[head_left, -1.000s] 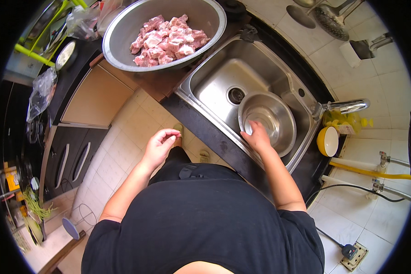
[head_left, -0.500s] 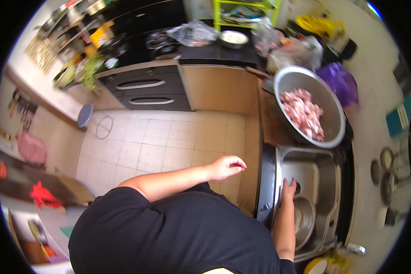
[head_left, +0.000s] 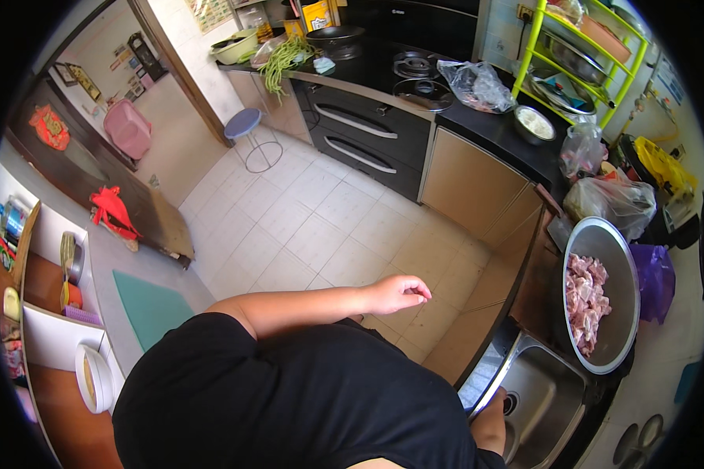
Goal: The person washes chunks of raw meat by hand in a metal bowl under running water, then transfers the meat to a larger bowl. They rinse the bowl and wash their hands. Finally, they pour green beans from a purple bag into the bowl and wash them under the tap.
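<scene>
My left hand point(head_left: 399, 295) is held out in front of my body above the tiled floor. Its fingers curl in toward the thumb, and nothing shows in them. At the lower right, my right hand point(head_left: 494, 404) is at the near side of the metal sink point(head_left: 551, 391), beside the drain hole point(head_left: 511, 402). Its fingers are mostly hidden, so what it may hold cannot be made out. Beyond the sink stands a large grey metal basin point(head_left: 623, 313) with pieces of raw pink meat point(head_left: 587, 301) inside.
A cleaver point(head_left: 559, 230) lies beside the basin, near a purple bag point(head_left: 653, 281) and clear plastic bags point(head_left: 612, 199). A bowl of white food point(head_left: 534, 123) stands by a green rack point(head_left: 528, 59). A stool point(head_left: 244, 123) is across the floor; shelves point(head_left: 62, 336) are at left.
My view has swung left, so the stove, stool and doorway show more. The round metal bowl in the sink is no longer visible. My right hand's spread fingers are now mostly hidden.
</scene>
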`<state>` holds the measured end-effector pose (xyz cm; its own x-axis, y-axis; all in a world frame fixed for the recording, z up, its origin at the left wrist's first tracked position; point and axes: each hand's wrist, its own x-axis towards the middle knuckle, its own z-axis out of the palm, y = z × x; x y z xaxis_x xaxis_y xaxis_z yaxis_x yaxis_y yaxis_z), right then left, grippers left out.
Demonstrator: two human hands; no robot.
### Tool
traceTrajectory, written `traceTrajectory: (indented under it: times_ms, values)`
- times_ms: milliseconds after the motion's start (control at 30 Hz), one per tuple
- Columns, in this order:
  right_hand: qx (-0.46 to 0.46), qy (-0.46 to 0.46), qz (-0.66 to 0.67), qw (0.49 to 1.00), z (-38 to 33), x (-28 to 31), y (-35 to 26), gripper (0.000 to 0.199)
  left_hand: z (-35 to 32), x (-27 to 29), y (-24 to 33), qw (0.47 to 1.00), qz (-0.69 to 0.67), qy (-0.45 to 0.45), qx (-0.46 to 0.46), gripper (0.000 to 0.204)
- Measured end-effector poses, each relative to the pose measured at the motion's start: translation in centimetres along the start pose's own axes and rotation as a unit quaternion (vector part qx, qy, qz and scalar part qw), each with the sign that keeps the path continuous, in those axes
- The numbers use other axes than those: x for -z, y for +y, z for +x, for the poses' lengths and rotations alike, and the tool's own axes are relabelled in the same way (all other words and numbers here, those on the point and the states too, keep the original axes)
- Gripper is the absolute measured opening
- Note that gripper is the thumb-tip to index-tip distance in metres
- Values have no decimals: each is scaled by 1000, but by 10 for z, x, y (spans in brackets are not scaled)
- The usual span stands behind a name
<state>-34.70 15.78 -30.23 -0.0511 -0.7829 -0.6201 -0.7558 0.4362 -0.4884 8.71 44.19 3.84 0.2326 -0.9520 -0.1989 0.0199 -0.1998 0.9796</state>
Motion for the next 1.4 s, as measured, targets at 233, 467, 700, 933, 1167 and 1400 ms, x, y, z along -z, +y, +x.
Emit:
traceTrajectory:
  times_ms: [233, 467, 700, 933, 1167, 1400]
  values:
    - [103, 87, -155, 979, -19, 11, -17, 46, 9, 5, -7, 1000, -20, 9, 13, 19]
    - [143, 266, -344, 889, -190, 46, -85, 70, 42, -11, -3, 997, -14, -76, -12, 19]
    - [-34, 160, -124, 979, -252, 62, -30, 87, 63, -8, -13, 989, -49, -135, -20, 17]
    - [-107, 27, 67, 992, -244, 47, 28, 43, 79, -6, -12, 981, -66, -182, -6, 17]
    - [-76, 107, 66, 989, -260, 41, 11, 23, 79, 9, -17, 977, -74, -199, -1, 18]
    - [-82, 120, 70, 987, -253, 38, 22, 28, 76, 36, -27, 983, -64, -169, 23, 18]
